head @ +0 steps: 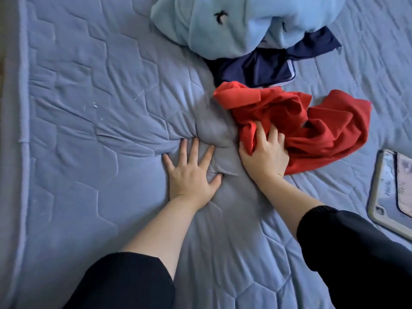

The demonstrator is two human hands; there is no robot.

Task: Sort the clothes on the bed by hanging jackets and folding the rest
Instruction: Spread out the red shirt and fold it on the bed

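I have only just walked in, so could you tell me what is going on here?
A person's left hand presses flat, fingers spread, on the blue quilt, while their right hand grips a crumpled red garment. Beyond it lie a navy garment and a light blue garment, both unfolded. A cased tablet lies at the right.

Left hand (191, 175) presses flat on the quilt (89, 152); right hand (264, 156) grips the red garment (323, 128).
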